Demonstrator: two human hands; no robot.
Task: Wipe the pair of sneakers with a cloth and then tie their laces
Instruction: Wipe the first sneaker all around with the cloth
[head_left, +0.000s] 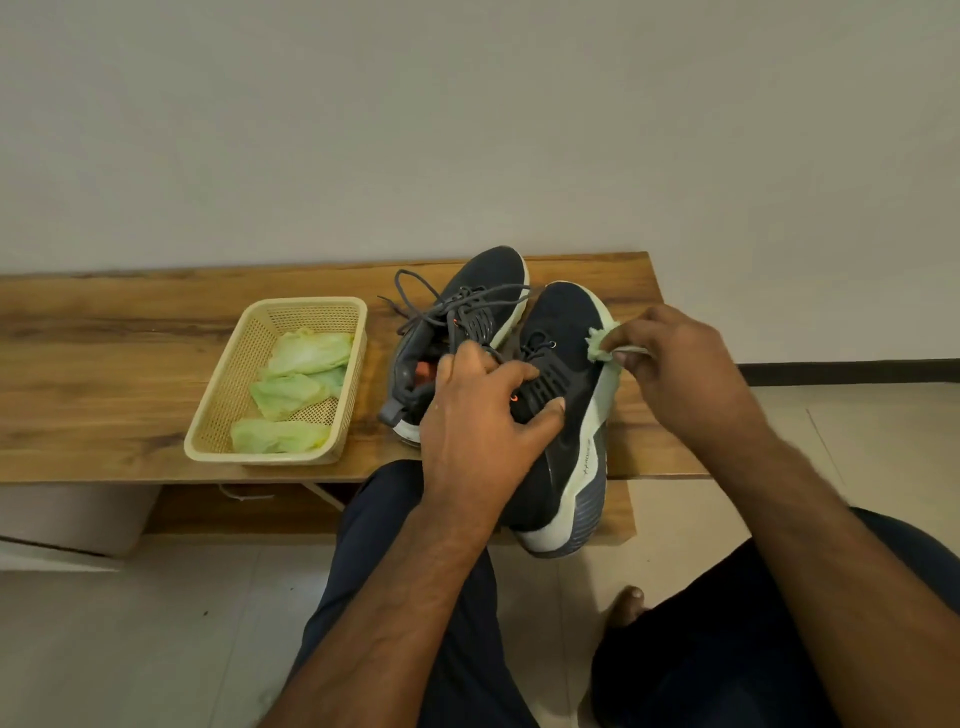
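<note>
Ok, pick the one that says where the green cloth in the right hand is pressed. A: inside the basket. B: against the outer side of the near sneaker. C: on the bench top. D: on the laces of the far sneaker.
B: the right hand pinches the green cloth against the near sneaker, by its pale sole edge.

The left hand (483, 415) covers the collar and upper tongue of the near dark navy sneaker with pale green sole (566, 415). At its 10 o'clock, the second dark navy sneaker (462, 322) has its heel side partly hidden behind that hand. The right hand (675, 364) conceals most of the crumpled pale green cloth (600, 345). Small lettering on the near sneaker's side is illegible. Both forearms are cut off at the bottom edge.
</note>
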